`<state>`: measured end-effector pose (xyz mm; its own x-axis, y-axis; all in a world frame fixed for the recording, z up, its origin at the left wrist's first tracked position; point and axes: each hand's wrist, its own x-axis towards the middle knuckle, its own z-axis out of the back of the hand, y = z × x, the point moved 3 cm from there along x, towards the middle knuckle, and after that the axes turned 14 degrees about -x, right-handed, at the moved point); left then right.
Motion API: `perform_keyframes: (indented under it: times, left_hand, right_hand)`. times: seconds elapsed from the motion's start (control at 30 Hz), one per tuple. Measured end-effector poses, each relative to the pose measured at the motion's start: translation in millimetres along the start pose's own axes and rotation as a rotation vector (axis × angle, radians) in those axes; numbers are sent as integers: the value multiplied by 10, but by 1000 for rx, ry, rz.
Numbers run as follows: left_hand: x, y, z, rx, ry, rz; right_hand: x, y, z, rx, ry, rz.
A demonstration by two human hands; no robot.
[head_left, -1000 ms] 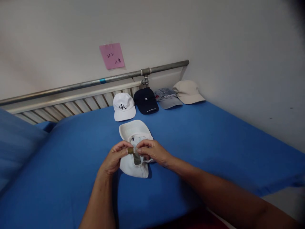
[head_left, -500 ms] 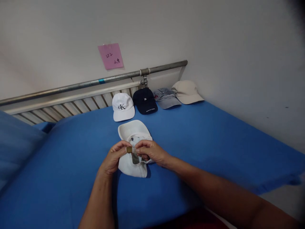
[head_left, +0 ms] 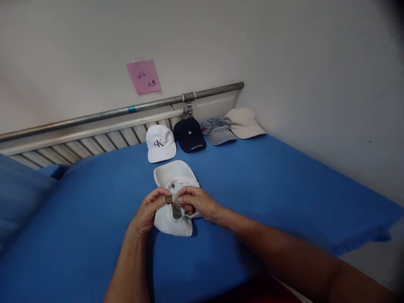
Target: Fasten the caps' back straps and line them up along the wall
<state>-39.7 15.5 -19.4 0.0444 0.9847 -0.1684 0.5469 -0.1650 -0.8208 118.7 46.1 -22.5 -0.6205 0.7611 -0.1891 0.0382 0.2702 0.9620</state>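
A white cap (head_left: 174,174) lies upside down on the blue mattress (head_left: 259,181), brim pointing away from me. Both my hands are pinched on its back strap. My left hand (head_left: 149,210) grips the brass-coloured buckle (head_left: 168,199). My right hand (head_left: 196,202) grips the strap just right of the buckle, fingers curled over the cap's rear opening.
Against the metal bed rail (head_left: 126,111) stand several caps in a row: a white cap with a black logo (head_left: 160,143), a navy one (head_left: 190,134), a grey one (head_left: 217,130), a beige one (head_left: 243,123). A pink note (head_left: 143,76) hangs on the wall. A blue pillow (head_left: 19,189) lies left.
My hands stay pinched on the strap and buckle. The whole view has shifted slightly, so the cap and hands sit a little further left in the frame.
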Motion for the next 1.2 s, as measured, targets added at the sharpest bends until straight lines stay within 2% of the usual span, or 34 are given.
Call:
perform_keyframes:
  times: [0.17,0.33,0.83,1.2]
  left_hand:
    - [-11,-1,-15,20,-28,29]
    - [-15,-11,-31,22,-25,32]
    - [-21,-11,-25,-17,-98,-23]
    - [9,12,17,-18,-60,-18]
  right_hand:
    - [-22,26,-8,-25,74,-64]
    - [-18,42,4,-25,47,-55]
    - [12,-12,5,71,81,-73]
    - [44,-27,-4,84,143,-114]
